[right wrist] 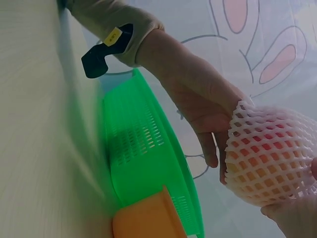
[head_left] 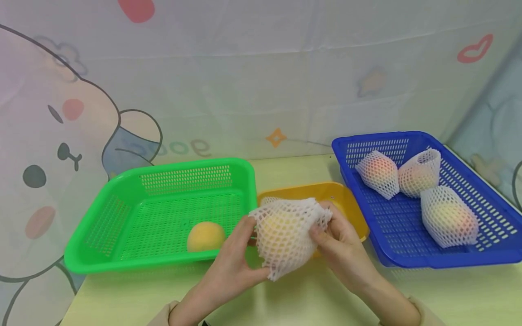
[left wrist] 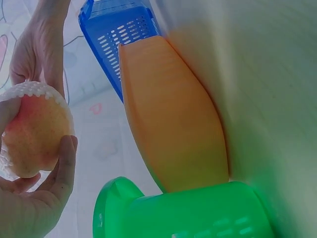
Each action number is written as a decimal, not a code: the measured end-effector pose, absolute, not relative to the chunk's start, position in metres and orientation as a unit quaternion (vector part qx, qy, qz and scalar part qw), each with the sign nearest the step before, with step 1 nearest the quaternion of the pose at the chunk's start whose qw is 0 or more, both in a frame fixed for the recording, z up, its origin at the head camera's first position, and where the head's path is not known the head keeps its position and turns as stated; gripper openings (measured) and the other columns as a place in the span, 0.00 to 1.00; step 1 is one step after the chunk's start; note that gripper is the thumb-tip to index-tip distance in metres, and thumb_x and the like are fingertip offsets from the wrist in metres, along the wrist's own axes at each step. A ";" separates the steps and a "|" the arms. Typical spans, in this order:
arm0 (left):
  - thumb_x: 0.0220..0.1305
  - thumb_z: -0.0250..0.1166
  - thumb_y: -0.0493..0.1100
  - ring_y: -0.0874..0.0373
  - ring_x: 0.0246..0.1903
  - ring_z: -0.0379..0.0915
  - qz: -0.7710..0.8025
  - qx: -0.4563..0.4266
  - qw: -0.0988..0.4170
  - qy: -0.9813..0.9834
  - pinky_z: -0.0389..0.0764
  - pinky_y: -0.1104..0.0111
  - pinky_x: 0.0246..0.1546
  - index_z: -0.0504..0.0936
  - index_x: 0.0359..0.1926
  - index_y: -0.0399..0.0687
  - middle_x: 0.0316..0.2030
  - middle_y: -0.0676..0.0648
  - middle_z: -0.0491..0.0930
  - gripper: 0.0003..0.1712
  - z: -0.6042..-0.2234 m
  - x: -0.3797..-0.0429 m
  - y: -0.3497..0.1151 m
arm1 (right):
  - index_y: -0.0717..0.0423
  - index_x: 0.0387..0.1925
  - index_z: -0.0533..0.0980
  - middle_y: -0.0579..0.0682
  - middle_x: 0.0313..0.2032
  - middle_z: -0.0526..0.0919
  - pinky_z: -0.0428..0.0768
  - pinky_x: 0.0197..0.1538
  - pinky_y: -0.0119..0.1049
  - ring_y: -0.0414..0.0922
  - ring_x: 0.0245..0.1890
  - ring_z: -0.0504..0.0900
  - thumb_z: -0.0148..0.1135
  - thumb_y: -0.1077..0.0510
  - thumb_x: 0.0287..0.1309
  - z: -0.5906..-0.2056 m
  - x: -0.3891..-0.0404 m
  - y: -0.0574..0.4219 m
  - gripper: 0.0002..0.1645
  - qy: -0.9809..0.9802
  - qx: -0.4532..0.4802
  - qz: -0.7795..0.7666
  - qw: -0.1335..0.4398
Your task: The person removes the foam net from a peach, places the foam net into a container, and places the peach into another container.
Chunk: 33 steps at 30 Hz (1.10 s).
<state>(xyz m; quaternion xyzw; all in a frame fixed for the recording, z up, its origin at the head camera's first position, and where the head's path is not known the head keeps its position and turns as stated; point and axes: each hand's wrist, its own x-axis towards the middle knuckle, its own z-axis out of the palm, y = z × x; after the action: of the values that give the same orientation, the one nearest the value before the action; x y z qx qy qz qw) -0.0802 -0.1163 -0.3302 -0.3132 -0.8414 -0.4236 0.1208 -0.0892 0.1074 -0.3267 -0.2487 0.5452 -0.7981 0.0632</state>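
Note:
A yellow and pink peach is partly wrapped in a white foam net sleeve, held up over the orange basin. My left hand grips the peach from the left, its fingers around the netted fruit. On the other side, my right hand pinches the gathered edge of the sleeve between thumb and fingers. In the left wrist view, one face of the peach shows bare, with the net around its far side. The right wrist view shows the mesh stretched over the fruit.
A green basket on the left holds one bare peach. Behind my hands stands the orange basin, with white netting partly hidden in it. At right, a blue basket holds three netted peaches. A printed curtain hangs behind.

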 end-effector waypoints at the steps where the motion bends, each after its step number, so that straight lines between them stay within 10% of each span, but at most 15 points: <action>1: 0.37 0.75 0.35 0.56 0.50 0.73 -0.423 -0.314 0.120 -0.841 0.81 0.68 0.49 0.64 0.62 0.46 0.55 0.47 0.71 0.47 -0.330 -0.080 -0.116 | 0.51 0.53 0.64 0.43 0.51 0.72 0.75 0.59 0.30 0.39 0.52 0.73 0.45 0.67 0.69 -0.327 -0.089 0.107 0.15 0.543 -0.249 -0.799 0.064; 18: 0.35 0.77 0.37 0.58 0.50 0.71 -0.407 -0.336 0.157 -0.835 0.80 0.68 0.47 0.67 0.54 0.46 0.52 0.48 0.72 0.42 -0.331 -0.082 -0.118 | 0.50 0.51 0.65 0.41 0.47 0.75 0.75 0.56 0.29 0.37 0.50 0.74 0.43 0.69 0.68 -0.326 -0.092 0.114 0.15 0.530 -0.291 -0.796 0.041; 33: 0.34 0.77 0.36 0.59 0.47 0.72 -0.415 -0.309 0.173 -0.838 0.81 0.70 0.43 0.68 0.55 0.45 0.52 0.48 0.72 0.42 -0.329 -0.086 -0.119 | 0.57 0.43 0.77 0.44 0.39 0.80 0.78 0.48 0.25 0.39 0.40 0.79 0.61 0.66 0.60 -0.299 -0.093 0.132 0.10 0.773 -0.216 -0.586 -0.113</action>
<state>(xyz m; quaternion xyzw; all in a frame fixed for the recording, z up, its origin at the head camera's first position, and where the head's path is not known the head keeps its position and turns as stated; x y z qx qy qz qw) -0.0856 -0.1187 -0.3288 -0.3087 -0.8384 -0.4146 0.1727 -0.0932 0.1325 -0.2993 -0.2161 0.7727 -0.5860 -0.1133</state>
